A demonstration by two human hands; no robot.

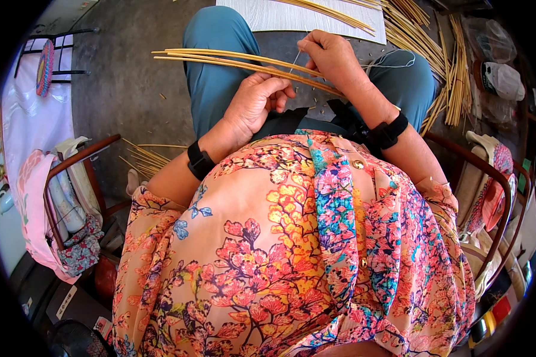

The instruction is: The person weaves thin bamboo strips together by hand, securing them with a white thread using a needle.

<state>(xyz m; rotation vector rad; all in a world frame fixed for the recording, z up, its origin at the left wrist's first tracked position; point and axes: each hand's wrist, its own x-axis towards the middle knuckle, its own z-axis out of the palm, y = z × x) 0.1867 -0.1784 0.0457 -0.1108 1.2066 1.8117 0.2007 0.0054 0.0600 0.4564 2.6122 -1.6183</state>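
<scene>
A few long, thin straw-coloured sticks (220, 58) lie crosswise above my lap, fanning slightly apart. My left hand (256, 101) is closed on them from below, with the thumb near the lower sticks. Beside it, my right hand (332, 58) pinches a fine pale cord (295, 58) between thumb and fingertips. The cord runs down from the right fingertips to the sticks close to my left thumb. A loose loop of pale cord (399, 64) trails over my right knee. The sticks' right ends pass beneath my right wrist, partly hidden.
A white board (315, 21) on the floor ahead bears more sticks. Long stick bundles (458, 71) lie to the right, near clear plastic bags (503, 80). More sticks (146, 157) lie at the left beside the chair arm (80, 156). A black-framed stool (59, 72) stands far left.
</scene>
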